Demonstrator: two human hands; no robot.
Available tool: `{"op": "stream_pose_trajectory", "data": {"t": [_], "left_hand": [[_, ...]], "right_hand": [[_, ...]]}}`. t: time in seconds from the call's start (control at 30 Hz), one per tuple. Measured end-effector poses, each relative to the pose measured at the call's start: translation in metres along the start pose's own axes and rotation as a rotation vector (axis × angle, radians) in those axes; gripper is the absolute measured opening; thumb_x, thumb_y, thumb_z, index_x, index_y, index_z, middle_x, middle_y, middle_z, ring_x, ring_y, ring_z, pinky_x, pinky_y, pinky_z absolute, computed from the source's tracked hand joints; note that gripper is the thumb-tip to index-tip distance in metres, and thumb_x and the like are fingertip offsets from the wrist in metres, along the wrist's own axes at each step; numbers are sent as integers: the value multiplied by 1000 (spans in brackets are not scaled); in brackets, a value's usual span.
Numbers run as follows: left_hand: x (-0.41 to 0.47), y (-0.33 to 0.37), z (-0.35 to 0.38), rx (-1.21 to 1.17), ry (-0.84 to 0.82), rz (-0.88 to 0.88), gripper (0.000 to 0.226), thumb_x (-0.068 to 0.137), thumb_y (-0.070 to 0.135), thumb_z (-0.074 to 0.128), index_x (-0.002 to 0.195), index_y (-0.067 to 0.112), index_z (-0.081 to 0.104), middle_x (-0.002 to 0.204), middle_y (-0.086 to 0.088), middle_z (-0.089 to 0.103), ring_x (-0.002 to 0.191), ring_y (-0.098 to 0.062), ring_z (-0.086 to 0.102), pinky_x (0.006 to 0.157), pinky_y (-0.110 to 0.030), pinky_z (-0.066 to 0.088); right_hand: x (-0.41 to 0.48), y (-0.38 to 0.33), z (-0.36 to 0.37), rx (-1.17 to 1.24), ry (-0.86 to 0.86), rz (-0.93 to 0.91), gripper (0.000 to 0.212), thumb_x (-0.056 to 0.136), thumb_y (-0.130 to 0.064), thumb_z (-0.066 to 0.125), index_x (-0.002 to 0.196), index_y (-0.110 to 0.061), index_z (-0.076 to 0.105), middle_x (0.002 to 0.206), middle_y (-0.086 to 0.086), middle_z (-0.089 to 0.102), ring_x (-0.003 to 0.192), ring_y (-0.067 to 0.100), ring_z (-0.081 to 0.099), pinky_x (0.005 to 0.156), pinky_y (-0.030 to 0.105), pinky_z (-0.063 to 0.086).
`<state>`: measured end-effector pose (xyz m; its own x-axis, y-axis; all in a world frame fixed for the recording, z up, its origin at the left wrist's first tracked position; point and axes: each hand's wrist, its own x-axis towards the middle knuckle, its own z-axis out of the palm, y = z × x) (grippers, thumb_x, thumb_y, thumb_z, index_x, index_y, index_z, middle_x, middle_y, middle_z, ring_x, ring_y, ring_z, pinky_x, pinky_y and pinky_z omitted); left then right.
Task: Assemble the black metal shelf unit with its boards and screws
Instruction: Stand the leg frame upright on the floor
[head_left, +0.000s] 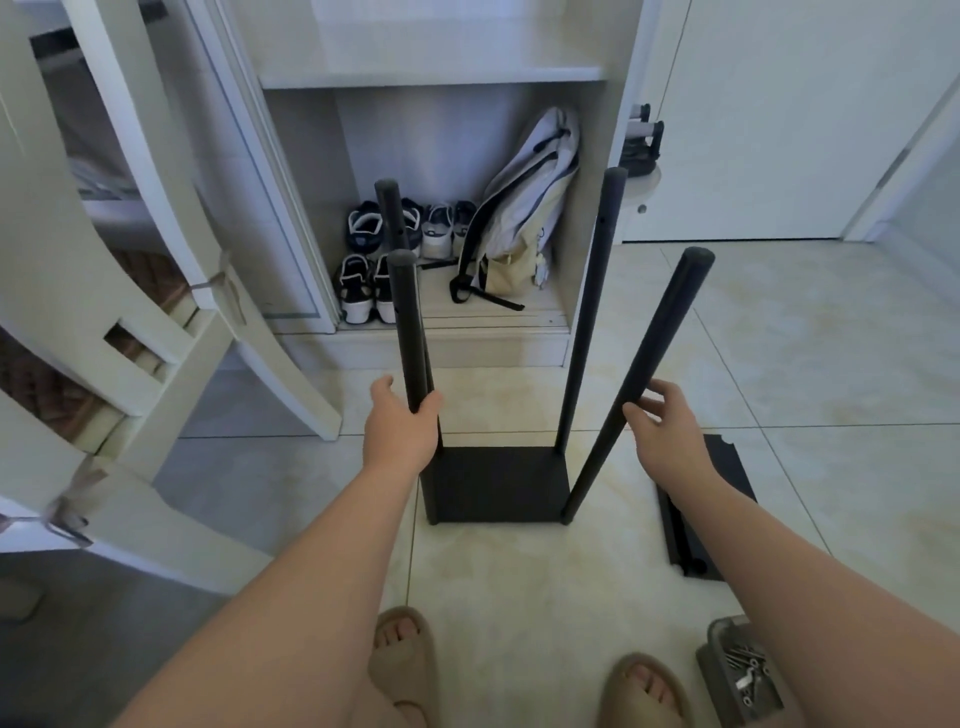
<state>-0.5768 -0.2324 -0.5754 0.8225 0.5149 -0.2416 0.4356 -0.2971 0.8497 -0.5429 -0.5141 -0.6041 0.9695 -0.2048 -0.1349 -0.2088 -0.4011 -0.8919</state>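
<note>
A: Status check. What do we have assembled?

B: One black bottom board (498, 480) sits flat on the tiled floor (805, 364), with four black metal posts rising from its corners: near-left post (408, 332), far-left post (390, 213), far-right post (595, 306) and near-right post (647, 374). The unit stands in front of the open wardrobe (431, 78).

A: Grip state?

B: Our left hand (402, 423) is wrapped closed around the near-left post, low on its shaft. Our right hand (662, 423) rests against the near-right post with fingers loosely spread; we see contact, not a full clamp.

A: Are the posts true?

B: The near-right post leans outward to the right. We judge its joint is still loose, or that wide-angle distortion exaggerates the lean; we cannot tell which.

A: What remains?

B: At least one more black board (698, 512) lies on the floor, just right of the unit. A grey tray of screws (745, 673) sits beside our right foot. No upper board is fitted yet. We judge the task to be at an early-to-middle stage: base and posts done, upper boards and their screws outstanding.
</note>
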Motion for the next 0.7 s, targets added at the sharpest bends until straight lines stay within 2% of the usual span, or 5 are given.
{"op": "stream_pose_trajectory", "data": {"t": [0.13, 0.27, 0.43, 0.53, 0.7], "left_hand": [[-17, -5, 14, 130, -266, -322, 81, 95, 46, 62, 155, 11, 20, 151, -14, 42, 128, -34, 50, 100, -49, 46], [-32, -12, 45, 510, -591, -110, 72, 96, 55, 56, 155, 19, 33, 156, -7, 39, 137, -30, 44, 107, -45, 43], [-63, -16, 113, 650, -838, 107, 61, 93, 55, 60, 143, 22, 49, 142, 1, 56, 122, -15, 55, 105, -31, 42], [-77, -22, 161, 646, -959, 109, 57, 93, 54, 60, 142, 26, 49, 136, 4, 56, 116, -11, 56, 98, -27, 43], [-78, -42, 261, 581, -976, 25, 55, 96, 48, 60, 142, 19, 49, 126, 1, 59, 108, -15, 61, 94, -28, 48]], "right_hand": [[-7, 8, -22, -95, -23, 0, 50, 104, -29, 54, 151, -27, 35, 150, 3, 49, 133, 25, 51, 103, 40, 44], [-13, 31, -50, -262, -77, -6, 58, 105, -33, 52, 157, -27, 28, 156, 4, 43, 139, 27, 44, 107, 39, 39], [-5, 78, -95, -416, -113, 64, 59, 106, -34, 48, 158, -22, 26, 160, 6, 35, 145, 28, 36, 115, 42, 33], [10, 113, -120, -583, -131, 130, 59, 106, -36, 45, 159, -24, 22, 159, 6, 36, 144, 30, 35, 114, 49, 37], [57, 174, -142, -745, -158, 190, 58, 106, -42, 40, 159, -26, 21, 155, 5, 40, 140, 31, 38, 110, 51, 40]]}}
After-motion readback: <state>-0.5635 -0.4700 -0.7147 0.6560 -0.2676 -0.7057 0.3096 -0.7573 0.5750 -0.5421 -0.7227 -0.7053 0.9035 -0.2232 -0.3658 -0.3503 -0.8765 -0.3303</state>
